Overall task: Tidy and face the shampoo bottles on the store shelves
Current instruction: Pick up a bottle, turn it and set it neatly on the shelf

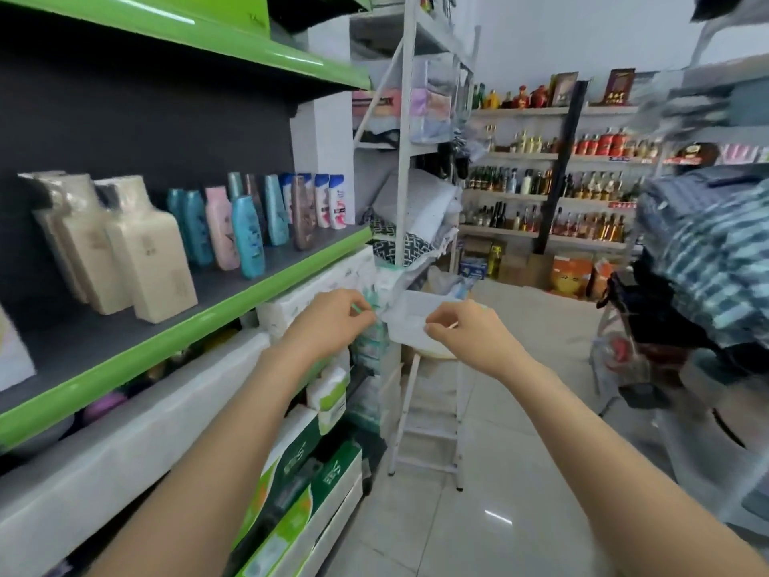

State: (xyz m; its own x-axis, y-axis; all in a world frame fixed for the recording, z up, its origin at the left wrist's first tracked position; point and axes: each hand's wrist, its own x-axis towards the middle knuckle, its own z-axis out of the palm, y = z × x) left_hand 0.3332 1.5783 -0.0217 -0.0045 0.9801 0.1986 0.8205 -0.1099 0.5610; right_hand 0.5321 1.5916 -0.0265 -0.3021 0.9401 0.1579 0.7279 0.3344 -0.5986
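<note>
a thin white wipe [410,322] was pinched at each end by the left hand [333,316] and right hand [466,329], best kept taut before the shampoo bottles [233,226] near the shelf's front edge [233,301] were touched.

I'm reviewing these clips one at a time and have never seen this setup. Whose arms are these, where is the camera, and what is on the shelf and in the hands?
There is no machine here. A person wears one wide-angle camera on the head, so you look forward and down along their own two bare arms. The left hand and right hand are raised in the aisle, each pinching an edge of a thin, translucent white sheet, plastic or paper; I cannot tell which. To the left is a green-edged shelf with shampoo bottles: tall cream bottles nearest, then teal and pink bottles, then white-and-blue ones at the far end. Neither hand touches a bottle. Everything towards the right edge is blurred.
</note>
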